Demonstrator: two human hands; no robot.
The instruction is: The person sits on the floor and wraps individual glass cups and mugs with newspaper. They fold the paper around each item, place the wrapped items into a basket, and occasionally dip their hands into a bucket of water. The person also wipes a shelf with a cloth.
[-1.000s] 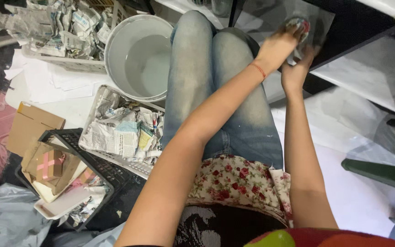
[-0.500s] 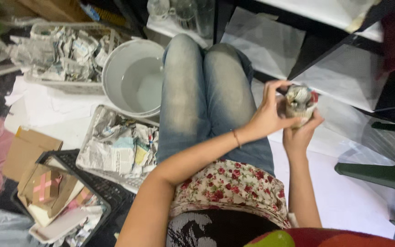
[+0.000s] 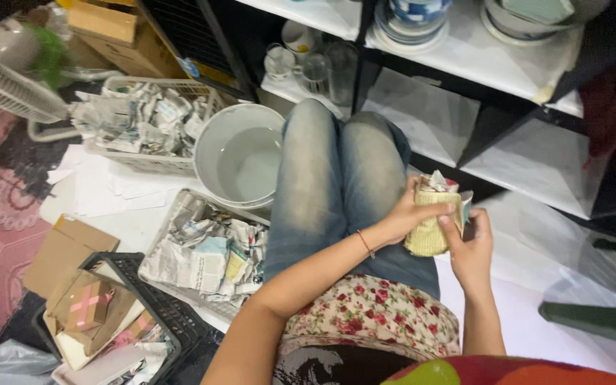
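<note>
Both hands have drawn back from the far shelf, where they were stretched out a second ago, and now meet beside the right knee around a newspaper-wrapped object (image 3: 433, 221). The left hand (image 3: 409, 215) is clasped over its upper left side with the thumb laid across the front, while the right hand (image 3: 470, 246) cradles its lower right side, one finger pressing the yellowish paper. The retreat suggests the bundle has been fetched close to the body for handling, probably for working at its wrapping, though which way that work runs cannot be told. The bundle stands roughly upright, its long axis running near-vertical in the view with a slight lean; crumpled paper ends sprout from the top, which points away from the person toward the shelves (image 3: 536, 85). Outward from the hands lie the jeans-clad legs (image 3: 336, 185), then a white bucket (image 3: 240, 153) by the left knee, a tray of crumpled newspaper (image 3: 204, 253) on the floor, and a white basket (image 3: 144, 125) of further wrapped bundles beyond it.
</note>
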